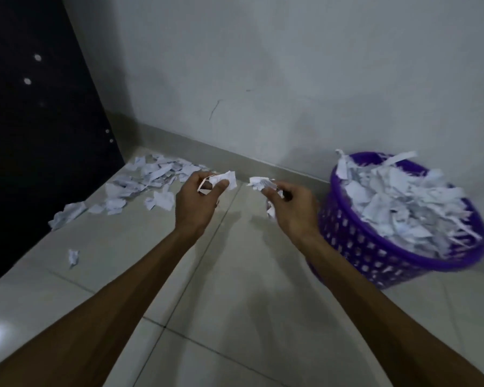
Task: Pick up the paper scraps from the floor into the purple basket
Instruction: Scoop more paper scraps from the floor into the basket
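My left hand (pixel 197 202) grips a small bunch of white paper scraps (pixel 222 180) above the floor. My right hand (pixel 292 208) grips another bunch of scraps (pixel 260 183), held just left of the purple basket (pixel 355 241). The perforated basket stands at the right by the wall, heaped with white scraps (pixel 403 202) above its rim. A pile of scraps (pixel 148 180) lies on the tiled floor at the left, beyond my left hand, near the wall corner.
A tall black panel (pixel 39 121) stands at the left edge beside the pile. Loose scraps (pixel 67 213) and a single scrap (pixel 73 256) lie along its foot. A grey wall (pixel 291 79) with a skirting closes the back.
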